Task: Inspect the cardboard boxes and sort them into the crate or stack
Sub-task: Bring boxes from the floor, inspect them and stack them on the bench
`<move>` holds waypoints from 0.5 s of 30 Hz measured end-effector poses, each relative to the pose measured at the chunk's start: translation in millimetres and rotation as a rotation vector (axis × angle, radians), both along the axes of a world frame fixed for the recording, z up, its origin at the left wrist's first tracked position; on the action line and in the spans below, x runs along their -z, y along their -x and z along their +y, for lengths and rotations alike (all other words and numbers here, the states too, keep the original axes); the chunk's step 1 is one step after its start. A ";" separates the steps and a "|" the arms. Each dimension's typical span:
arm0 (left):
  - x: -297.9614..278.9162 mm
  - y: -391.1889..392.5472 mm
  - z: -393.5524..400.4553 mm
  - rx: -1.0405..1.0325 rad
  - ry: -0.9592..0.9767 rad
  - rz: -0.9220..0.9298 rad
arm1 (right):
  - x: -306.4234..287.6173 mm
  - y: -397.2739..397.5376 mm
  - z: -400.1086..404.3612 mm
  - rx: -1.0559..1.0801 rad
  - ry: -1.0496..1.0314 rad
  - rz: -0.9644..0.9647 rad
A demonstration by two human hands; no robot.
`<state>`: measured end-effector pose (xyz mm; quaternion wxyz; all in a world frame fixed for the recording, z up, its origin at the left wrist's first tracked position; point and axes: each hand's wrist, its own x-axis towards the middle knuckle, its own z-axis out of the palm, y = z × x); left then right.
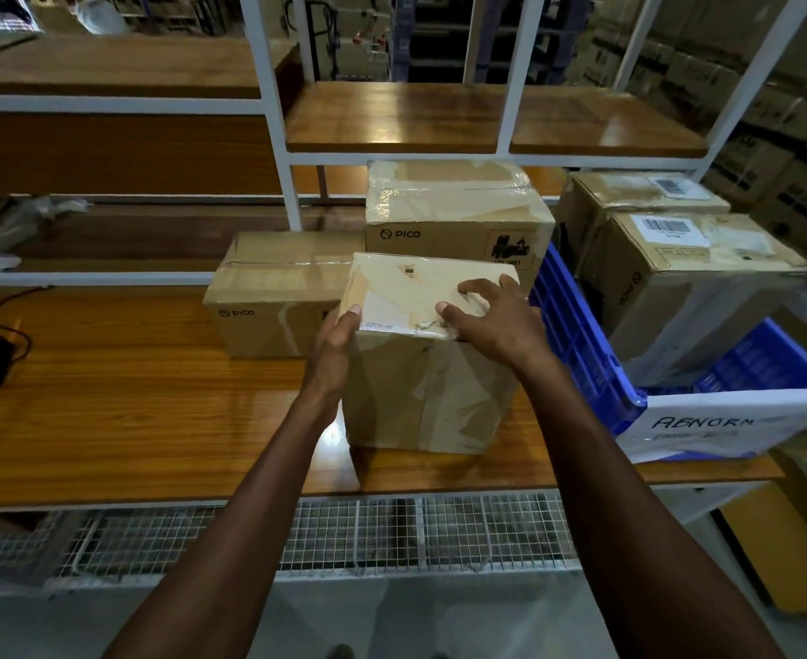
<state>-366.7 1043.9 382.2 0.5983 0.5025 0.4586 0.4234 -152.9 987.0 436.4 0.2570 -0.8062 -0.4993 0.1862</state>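
Cardboard box (427, 382) is stood upright near the front of a glossy wooden tabletop (130, 397), gripped at its top left edge by the left hand (332, 347), while the right hand (491, 321) is rested on top with fingers (475, 288) curled. Blue crate (577, 335) is set just beside it, under white shelving (277, 135).

You read "PICO" on the front of the low box (268, 297) just left of the box you hold (427, 373), "PICO" again on the taller box (458, 216) behind it, handwritten "ABNORM" on the white label (724, 423) of the blue crate (577, 335) to its right, the barcode label (667, 228) print there too small to read.
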 end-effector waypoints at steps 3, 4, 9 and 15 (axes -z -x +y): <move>-9.0 -1.0 -0.8 0.030 -0.169 0.101 | 1.5 -12.0 -0.1 -0.023 -0.053 0.112; -14.4 -1.7 -0.7 0.030 -0.238 0.158 | 2.6 -15.1 -0.9 -0.022 -0.090 0.191; -31.8 2.6 14.9 0.020 -0.497 0.502 | 25.9 -27.1 -10.2 -0.026 -0.126 0.612; -13.4 23.5 56.4 0.177 -0.476 0.729 | 71.1 -46.9 -28.5 0.117 -0.112 0.850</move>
